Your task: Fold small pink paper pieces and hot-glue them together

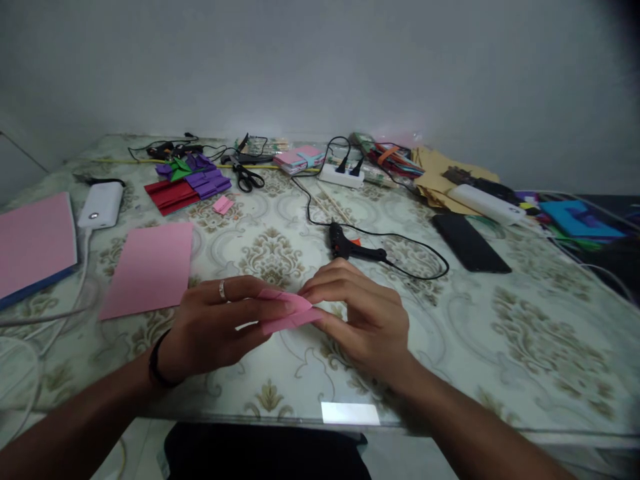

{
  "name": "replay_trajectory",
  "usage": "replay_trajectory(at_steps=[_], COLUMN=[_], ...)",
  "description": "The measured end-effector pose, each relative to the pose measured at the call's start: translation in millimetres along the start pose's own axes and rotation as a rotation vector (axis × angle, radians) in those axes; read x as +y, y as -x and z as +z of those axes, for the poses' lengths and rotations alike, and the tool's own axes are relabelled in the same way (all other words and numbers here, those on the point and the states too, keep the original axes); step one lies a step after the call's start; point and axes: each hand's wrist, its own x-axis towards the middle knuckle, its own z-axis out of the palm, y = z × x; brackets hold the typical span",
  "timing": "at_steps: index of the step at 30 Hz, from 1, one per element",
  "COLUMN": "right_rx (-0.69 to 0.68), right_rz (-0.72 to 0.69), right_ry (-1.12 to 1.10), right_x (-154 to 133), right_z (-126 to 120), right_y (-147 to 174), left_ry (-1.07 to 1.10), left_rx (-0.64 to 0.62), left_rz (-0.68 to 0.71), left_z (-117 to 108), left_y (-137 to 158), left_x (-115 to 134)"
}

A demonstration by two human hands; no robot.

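A big table fills most of the frame, and its smooth, shiny top has a pale green and gold swirly pattern. At the far left edge lies a flat pink sheet with a blue edge, and next to it, a bit more toward the middle, lies a loose pink paper sheet shaped like a slanted rectangle. In the lower middle are the person's two hands. The left hand has a ring on one finger and a dark band on the wrist, and its fingers are curled in narrow around a small folded pink paper piece. The right hand pinches the other end of the same piece with bent fingers, so both hands hold it just above the table, low in the middle of the frame. The piece looks thin, with sharp creases and a pointed end. To the right lies a flat black phone. In the upper left sits a stack of red and purple folded papers and a smooth white power bank. Just above the hands lies a black glue gun with a thin black cord. Near the top middle are black scissors, and below them a tiny pink paper scrap.
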Motion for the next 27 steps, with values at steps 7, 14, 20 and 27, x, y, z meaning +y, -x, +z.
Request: replay_trajectory(at_steps=[7, 14, 20, 27], right_rx=[-0.003, -0.057, -0.035, -0.056], right_rz=[-0.04, -0.071, -0.06, -0.058], right_ry=[0.007, 0.064, 0.091, 0.098], right_x=[-3, -4, -3, -5], right_z=[1, 0, 1, 0], right_y=[1, 1, 2, 2], left_ry=[0.06, 0.143, 0.064, 0.18], left_rx=[-0.055, -0.111, -0.066, -0.105], left_rz=[-0.013, -0.016, 0.012, -0.033], left_z=[-2, -3, -3, -2], left_y=[-4, -8, -8, -10], left_x=[3, 2, 4, 3])
